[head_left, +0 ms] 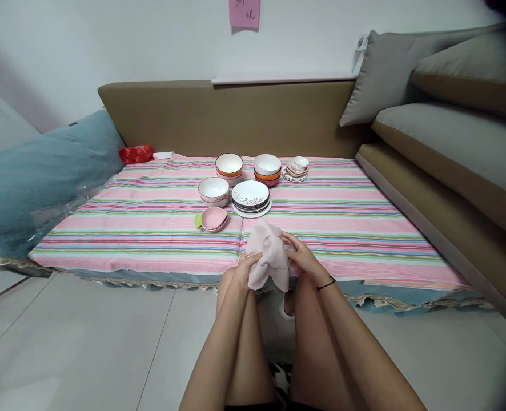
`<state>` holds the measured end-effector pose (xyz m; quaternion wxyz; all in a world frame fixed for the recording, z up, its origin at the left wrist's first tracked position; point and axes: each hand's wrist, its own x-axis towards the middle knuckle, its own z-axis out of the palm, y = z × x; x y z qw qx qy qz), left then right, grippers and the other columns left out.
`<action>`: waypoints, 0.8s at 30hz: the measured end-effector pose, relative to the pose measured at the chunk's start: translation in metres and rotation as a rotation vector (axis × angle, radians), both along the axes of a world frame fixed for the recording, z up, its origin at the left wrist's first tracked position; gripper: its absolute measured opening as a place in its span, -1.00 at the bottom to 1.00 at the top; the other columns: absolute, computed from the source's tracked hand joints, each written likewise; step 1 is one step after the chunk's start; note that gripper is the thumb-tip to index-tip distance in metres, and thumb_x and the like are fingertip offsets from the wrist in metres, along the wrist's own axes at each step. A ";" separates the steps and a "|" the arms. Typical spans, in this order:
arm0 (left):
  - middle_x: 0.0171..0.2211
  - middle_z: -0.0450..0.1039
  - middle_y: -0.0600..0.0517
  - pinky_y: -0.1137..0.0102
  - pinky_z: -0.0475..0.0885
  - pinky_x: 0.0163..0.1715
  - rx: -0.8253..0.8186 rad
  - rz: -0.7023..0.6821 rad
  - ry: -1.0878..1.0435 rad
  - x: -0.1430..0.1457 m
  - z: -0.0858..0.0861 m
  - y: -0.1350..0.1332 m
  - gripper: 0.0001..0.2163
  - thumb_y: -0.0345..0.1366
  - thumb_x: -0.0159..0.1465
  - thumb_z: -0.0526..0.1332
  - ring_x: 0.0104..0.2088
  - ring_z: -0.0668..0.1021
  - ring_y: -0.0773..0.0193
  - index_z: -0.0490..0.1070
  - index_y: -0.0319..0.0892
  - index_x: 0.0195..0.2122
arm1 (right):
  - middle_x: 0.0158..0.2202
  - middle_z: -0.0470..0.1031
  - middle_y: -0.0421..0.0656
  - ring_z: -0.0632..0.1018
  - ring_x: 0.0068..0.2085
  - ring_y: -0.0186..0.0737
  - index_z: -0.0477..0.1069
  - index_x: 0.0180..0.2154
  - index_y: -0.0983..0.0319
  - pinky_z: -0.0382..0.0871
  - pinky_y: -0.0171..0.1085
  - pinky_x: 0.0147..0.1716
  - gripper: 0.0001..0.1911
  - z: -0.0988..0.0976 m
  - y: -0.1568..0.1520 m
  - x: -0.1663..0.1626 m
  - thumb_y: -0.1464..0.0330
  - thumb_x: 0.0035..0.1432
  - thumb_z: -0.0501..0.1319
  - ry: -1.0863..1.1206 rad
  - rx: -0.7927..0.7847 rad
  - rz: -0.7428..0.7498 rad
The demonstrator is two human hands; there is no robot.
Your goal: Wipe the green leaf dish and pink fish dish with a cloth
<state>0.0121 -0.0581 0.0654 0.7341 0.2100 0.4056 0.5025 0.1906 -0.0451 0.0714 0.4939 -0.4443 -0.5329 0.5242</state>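
Fingers point(254, 260) hold cloth point(274, 257) (pale pink).

White wall point(159, 43), pale tiled floor point(107, 337)

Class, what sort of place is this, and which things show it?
Probably a home's living room or bedroom: a brown padded backrest, large cushions stacked at the right, and a striped cloth spread beneath bowls.

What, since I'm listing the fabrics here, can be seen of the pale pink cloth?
The cloth is plain, pale pink and soft-looking. It is bunched, with creases on top and loose corners drooping on the near side. The left hand grips one side, thumb on top; the right hand touches the other. It is by the striped sheet's near edge. Whether it wraps anything is hidden.
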 end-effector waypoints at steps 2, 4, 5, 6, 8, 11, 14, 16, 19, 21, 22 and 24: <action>-0.39 0.52 0.05 0.36 0.40 -0.40 0.009 -0.051 0.017 -0.001 -0.001 -0.001 -0.51 -0.32 -0.22 0.44 -0.47 0.52 0.25 0.40 -0.18 -0.21 | 0.00 0.47 -0.09 0.49 -0.03 -0.14 0.41 -0.01 0.17 0.39 -0.22 -0.09 -0.49 0.005 0.003 -0.001 0.29 -0.08 0.30 0.007 0.000 0.048; -0.37 0.53 0.04 0.35 0.41 -0.39 0.007 -0.069 0.029 -0.001 -0.004 -0.002 -0.50 -0.32 -0.20 0.43 -0.45 0.53 0.23 0.39 -0.18 -0.18 | -0.17 0.55 -0.11 0.54 -0.21 -0.18 0.50 -0.18 0.21 0.41 -0.24 -0.22 -0.67 0.009 0.007 0.004 0.28 -0.06 0.26 -0.030 -0.016 0.054; -0.35 0.52 0.03 0.34 0.42 -0.38 0.000 -0.062 0.039 -0.001 -0.006 -0.002 -0.49 -0.32 -0.19 0.42 -0.44 0.53 0.22 0.38 -0.18 -0.17 | -0.28 0.56 -0.13 0.53 -0.30 -0.21 0.51 -0.27 0.24 0.41 -0.25 -0.29 -0.73 0.011 0.010 0.007 0.27 -0.05 0.24 -0.047 -0.024 0.017; -0.34 0.52 0.03 0.33 0.42 -0.37 -0.002 -0.054 0.048 -0.001 -0.008 -0.002 -0.49 -0.32 -0.18 0.42 -0.42 0.54 0.21 0.37 -0.17 -0.15 | -0.36 0.55 -0.14 0.51 -0.38 -0.24 0.51 -0.33 0.25 0.40 -0.25 -0.34 -0.76 0.013 0.014 0.012 0.26 -0.04 0.23 -0.057 -0.027 -0.052; -0.30 0.52 0.01 0.33 0.43 -0.34 0.027 -0.043 0.080 0.001 -0.014 -0.002 -0.49 -0.32 -0.14 0.40 -0.37 0.55 0.19 0.35 -0.16 -0.12 | -0.38 0.54 -0.12 0.51 -0.38 -0.23 0.50 -0.30 0.27 0.41 -0.23 -0.33 -0.72 0.016 0.020 0.021 0.24 -0.03 0.21 -0.046 0.003 -0.255; -0.23 0.49 0.00 0.35 0.42 -0.26 0.147 0.018 0.186 0.008 -0.021 0.000 -0.54 -0.35 -0.11 0.35 -0.27 0.53 0.18 0.35 -0.16 -0.13 | 0.00 0.44 -0.02 0.50 -0.08 -0.14 0.38 -0.02 0.22 0.39 -0.16 -0.09 -0.51 0.016 0.025 0.030 0.22 -0.02 0.22 -0.036 0.117 -0.481; -0.19 0.46 0.00 0.38 0.39 -0.21 0.216 0.094 0.311 0.014 -0.024 0.004 -0.60 -0.40 -0.12 0.30 -0.20 0.50 0.20 0.35 -0.16 -0.19 | 0.28 0.06 -0.02 0.35 0.13 -0.09 0.19 0.14 0.13 0.30 -0.11 0.04 -0.34 0.008 0.022 0.028 0.18 -0.02 0.23 -0.133 0.160 -0.584; -0.22 0.45 0.01 0.38 0.38 -0.21 0.212 0.108 0.355 0.017 -0.025 0.006 -0.63 -0.41 -0.11 0.28 -0.22 0.49 0.20 0.35 -0.16 -0.21 | 0.24 0.13 0.04 0.38 0.08 -0.07 0.23 0.09 0.19 0.31 -0.09 0.02 -0.40 -0.001 0.017 0.020 0.14 0.01 0.20 -0.201 0.128 -0.605; -0.28 0.42 0.03 0.39 0.37 -0.22 0.229 0.140 0.390 0.019 -0.027 0.007 -0.68 -0.41 -0.10 0.26 -0.26 0.47 0.23 0.34 -0.15 -0.27 | -0.06 0.44 0.02 0.48 -0.10 -0.10 0.34 -0.12 0.24 0.34 -0.13 -0.07 -0.57 -0.014 0.006 0.004 0.08 0.10 0.11 -0.225 0.066 -0.480; -0.30 0.40 0.05 0.39 0.36 -0.23 0.253 0.173 0.421 0.019 -0.029 0.007 -0.70 -0.41 -0.10 0.27 -0.28 0.46 0.25 0.32 -0.15 -0.29 | -0.19 0.49 -0.04 0.48 -0.16 -0.12 0.36 -0.22 0.23 0.34 -0.17 -0.13 -0.61 -0.020 0.000 -0.004 0.05 0.11 0.10 -0.255 0.062 -0.434; -0.30 0.39 0.05 0.40 0.36 -0.23 0.259 0.188 0.430 0.019 -0.030 0.007 -0.71 -0.40 -0.10 0.27 -0.29 0.45 0.26 0.32 -0.15 -0.30 | -0.24 0.49 -0.07 0.48 -0.20 -0.13 0.37 -0.25 0.23 0.34 -0.19 -0.17 -0.62 -0.023 -0.002 -0.007 0.05 0.11 0.11 -0.277 0.060 -0.436; -0.30 0.38 0.06 0.41 0.35 -0.24 0.261 0.226 0.429 0.019 -0.032 0.008 -0.71 -0.38 -0.08 0.27 -0.29 0.44 0.28 0.30 -0.14 -0.30 | -0.35 0.49 -0.12 0.47 -0.30 -0.16 0.38 -0.33 0.23 0.33 -0.24 -0.27 -0.64 -0.025 -0.006 -0.010 0.05 0.10 0.12 -0.323 0.049 -0.440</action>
